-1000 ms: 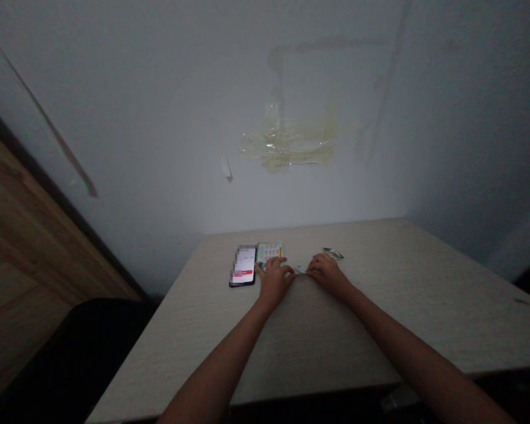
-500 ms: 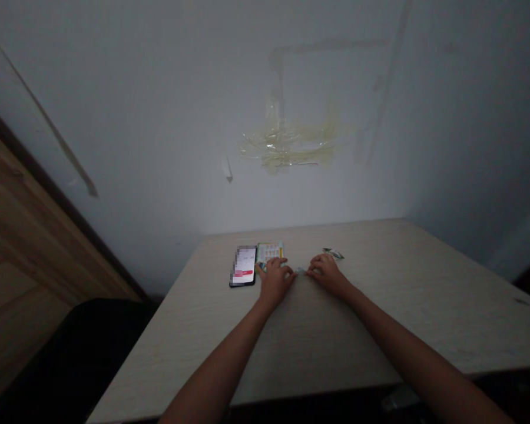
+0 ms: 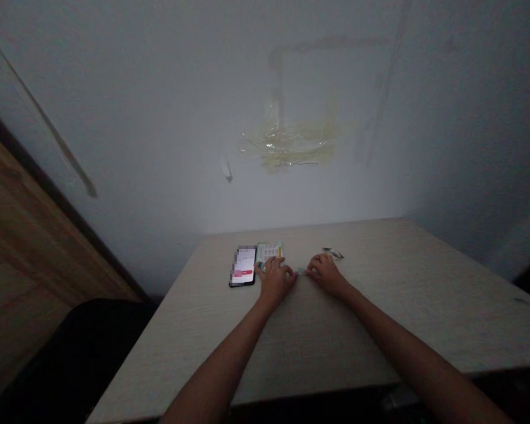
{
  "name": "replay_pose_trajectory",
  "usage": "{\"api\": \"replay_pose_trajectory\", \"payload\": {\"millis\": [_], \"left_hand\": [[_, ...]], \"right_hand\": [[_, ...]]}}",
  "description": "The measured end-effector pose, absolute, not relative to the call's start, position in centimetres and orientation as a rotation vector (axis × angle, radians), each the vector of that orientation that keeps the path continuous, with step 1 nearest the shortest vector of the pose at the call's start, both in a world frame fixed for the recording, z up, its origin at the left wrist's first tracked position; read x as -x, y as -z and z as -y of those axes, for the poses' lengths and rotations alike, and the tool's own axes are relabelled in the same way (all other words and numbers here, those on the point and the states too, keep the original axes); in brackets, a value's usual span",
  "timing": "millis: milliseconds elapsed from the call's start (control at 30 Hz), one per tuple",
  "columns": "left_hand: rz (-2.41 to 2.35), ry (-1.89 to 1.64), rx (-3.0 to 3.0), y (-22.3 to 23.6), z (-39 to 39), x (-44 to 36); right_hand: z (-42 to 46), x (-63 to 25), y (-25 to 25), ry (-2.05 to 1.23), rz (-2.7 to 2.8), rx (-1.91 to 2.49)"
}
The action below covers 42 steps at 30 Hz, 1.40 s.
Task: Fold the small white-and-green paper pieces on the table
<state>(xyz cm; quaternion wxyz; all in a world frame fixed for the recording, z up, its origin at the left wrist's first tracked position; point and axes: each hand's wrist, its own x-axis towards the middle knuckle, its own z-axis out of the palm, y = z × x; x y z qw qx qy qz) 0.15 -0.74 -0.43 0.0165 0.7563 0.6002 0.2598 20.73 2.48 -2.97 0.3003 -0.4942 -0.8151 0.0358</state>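
Between my two hands is a small pale greenish piece [image 3: 301,271], too small and dim to name, close to the tabletop. My left hand [image 3: 274,280] has its thumb and forefinger closed at the piece's left end, while its other fingers reach over the near part of a printed leaflet [image 3: 270,249]. At the right end of the piece, my right hand [image 3: 325,274] is closed in a pinch, its fingers bent. Just behind my right hand lies a small green and white wrapper [image 3: 333,253].
A phone [image 3: 244,271] with a lit screen lies left of the leaflet on the pale wooden table [image 3: 380,247]. The wall [image 3: 159,147] with yellowed tape [image 3: 291,147] rises behind. A black shape [image 3: 101,335] and wooden panelling [image 3: 17,235] stand to the left.
Both hands stay almost in place; the fingertips shift only slightly around the small piece. Phone, leaflet and wrapper have not moved.
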Motion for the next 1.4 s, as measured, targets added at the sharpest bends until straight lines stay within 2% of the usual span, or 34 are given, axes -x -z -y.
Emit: {"api": "replay_pose_trajectory", "payload": {"millis": [1400], "left_hand": [[-1.992,-0.69,-2.369,0.4,0.4,-0.9]], "right_hand": [[-2.0,-19.4,1.8,-0.239,2.069,1.552]]}}
